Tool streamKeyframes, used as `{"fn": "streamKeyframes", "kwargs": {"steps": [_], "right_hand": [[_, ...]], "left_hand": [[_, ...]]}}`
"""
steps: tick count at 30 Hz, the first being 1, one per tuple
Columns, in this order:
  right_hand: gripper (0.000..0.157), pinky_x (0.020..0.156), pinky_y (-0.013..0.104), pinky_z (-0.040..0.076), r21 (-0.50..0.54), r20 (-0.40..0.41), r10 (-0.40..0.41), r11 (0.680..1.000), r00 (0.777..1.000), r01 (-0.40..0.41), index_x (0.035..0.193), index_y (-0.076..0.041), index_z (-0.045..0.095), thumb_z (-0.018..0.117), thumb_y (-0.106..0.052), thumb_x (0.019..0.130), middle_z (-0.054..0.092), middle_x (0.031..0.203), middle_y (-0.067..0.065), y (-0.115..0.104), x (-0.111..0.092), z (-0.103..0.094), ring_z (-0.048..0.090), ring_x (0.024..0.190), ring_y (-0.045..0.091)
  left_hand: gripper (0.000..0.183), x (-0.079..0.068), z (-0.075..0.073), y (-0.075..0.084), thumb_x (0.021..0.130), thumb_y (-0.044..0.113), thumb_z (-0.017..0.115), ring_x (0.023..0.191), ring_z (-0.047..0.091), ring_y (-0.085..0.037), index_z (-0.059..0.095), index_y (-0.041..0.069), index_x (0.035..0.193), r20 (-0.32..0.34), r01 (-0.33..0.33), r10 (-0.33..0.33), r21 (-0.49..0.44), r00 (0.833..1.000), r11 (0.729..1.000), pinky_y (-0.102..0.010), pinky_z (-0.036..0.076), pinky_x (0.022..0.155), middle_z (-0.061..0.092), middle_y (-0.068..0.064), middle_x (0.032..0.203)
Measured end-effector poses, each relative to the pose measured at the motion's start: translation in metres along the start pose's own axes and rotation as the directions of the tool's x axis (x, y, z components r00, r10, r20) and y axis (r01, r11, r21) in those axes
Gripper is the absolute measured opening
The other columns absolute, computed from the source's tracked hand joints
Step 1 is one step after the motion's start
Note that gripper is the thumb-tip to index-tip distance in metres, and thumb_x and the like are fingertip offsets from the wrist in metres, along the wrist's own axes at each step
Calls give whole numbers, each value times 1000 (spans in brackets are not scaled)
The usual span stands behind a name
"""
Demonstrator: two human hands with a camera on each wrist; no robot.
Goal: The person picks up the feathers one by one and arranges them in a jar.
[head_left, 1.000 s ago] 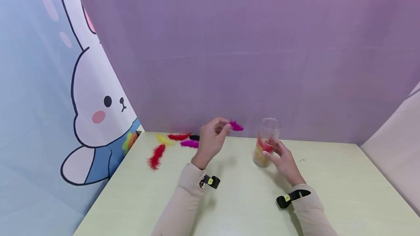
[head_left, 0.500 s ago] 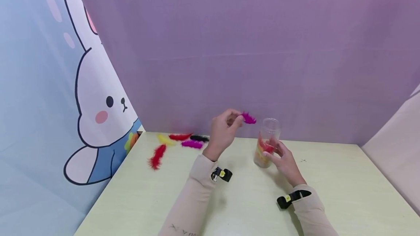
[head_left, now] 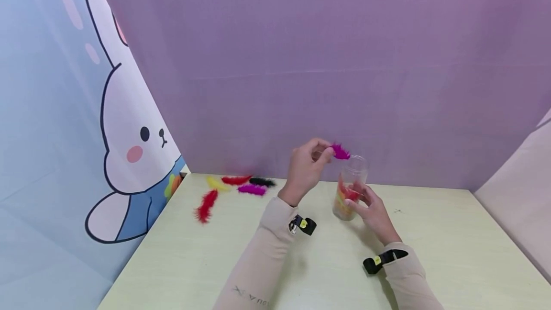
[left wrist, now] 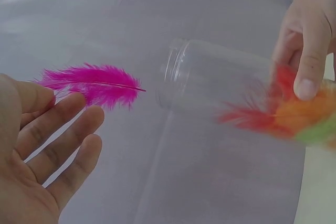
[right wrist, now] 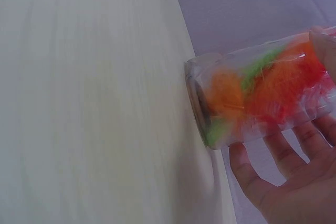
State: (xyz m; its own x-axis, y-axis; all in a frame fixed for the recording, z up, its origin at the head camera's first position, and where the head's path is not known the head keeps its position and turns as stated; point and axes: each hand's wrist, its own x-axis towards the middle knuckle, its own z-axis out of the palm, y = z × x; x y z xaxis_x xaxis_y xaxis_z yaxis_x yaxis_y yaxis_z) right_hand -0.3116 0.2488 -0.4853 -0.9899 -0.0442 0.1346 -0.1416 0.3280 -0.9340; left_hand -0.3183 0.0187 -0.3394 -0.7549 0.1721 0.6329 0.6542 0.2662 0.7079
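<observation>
My left hand (head_left: 306, 169) pinches a magenta feather (head_left: 341, 151) between thumb and index finger, its free end close by the mouth of a clear jar (head_left: 355, 169). In the left wrist view the feather (left wrist: 97, 85) points its bare quill tip at the jar's rim, with a small gap between; the other fingers are spread. Curled round the jar's side, my right hand (head_left: 373, 212) holds it upright on the table. Red, orange and green feathers (right wrist: 273, 85) fill the lower part of the jar in the right wrist view.
On the left of the table (head_left: 172, 262) lie two red feathers (head_left: 206, 205), a yellow feather (head_left: 217, 184), a magenta feather (head_left: 252, 189) and a black feather (head_left: 262, 182). A purple cloth (head_left: 301, 71) hangs behind the table's back edge.
My left hand has moved right and upward with the magenta feather, up to the jar's mouth, uncovering the black feather. My right hand and the jar have stayed in place.
</observation>
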Motion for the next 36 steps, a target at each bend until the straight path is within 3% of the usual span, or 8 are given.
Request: {"fn": "streamKeyframes", "kwargs": {"steps": [6,13,36], "right_hand": [[84,118,65,31,-2,3,19,1000,1000,-19,159,-14,34,75,-43,92,44,158,15,-1,0,0,38,148,41],[87,118,64,31,-1,8,22,1000,1000,-22,160,-13,32,75,-45,91,43,158,16,2,4,0,38,148,41],[87,120,63,30,21,27,8,1000,1000,-9,160,-13,32,74,-46,92,43,159,16,24,18,2,37,149,40]], "left_hand": [[18,3,8,3,102,24,65,80,75,-24,70,9,111,14,-1,0,19,1000,1000,-19,56,72,78,-10,96],[14,4,19,0,101,24,65,78,72,-11,71,13,108,24,8,-10,73,1000,997,-18,56,73,78,-2,97],[15,5,55,-33,102,25,64,83,68,-7,71,15,110,70,90,-104,178,992,980,-17,53,73,76,0,101]]}}
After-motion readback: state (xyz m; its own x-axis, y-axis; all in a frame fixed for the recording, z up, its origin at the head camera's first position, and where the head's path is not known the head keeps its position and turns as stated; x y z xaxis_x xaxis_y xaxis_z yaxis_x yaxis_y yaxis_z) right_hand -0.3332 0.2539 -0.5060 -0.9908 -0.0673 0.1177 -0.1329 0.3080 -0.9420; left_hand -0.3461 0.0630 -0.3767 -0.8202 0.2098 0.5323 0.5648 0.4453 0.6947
